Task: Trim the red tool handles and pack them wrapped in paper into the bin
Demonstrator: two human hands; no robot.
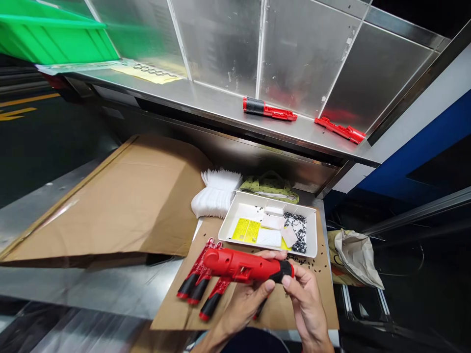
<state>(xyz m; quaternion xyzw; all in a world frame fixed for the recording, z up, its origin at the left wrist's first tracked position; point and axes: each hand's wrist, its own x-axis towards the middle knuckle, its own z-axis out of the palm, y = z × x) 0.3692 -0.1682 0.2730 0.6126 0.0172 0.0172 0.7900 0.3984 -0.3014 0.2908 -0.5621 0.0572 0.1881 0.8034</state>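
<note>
A red plastic tool housing point(235, 262) with a black section at its right end is held up over the cardboard sheet. My left hand point(250, 296) is closed around its middle from below, the thumb near the black section. With thumb and fingers, my right hand point(307, 299) grips the black and red right end. Several red and black housing parts point(211, 304) lie on the cardboard just left of my hands. Behind the held piece stands a white tray point(224, 230) with small black parts point(296, 235), yellow labels point(246, 230) and white slips in it.
Loose black bits are scattered beside the tray. A stack of white sheets point(215, 196) and a green pouch point(270, 186) are behind it. Large cardboard point(147, 196) covers the left side. Red parts point(270, 110) lie on the metal shelf point(206, 100); a green crate point(59, 39) stands at its left.
</note>
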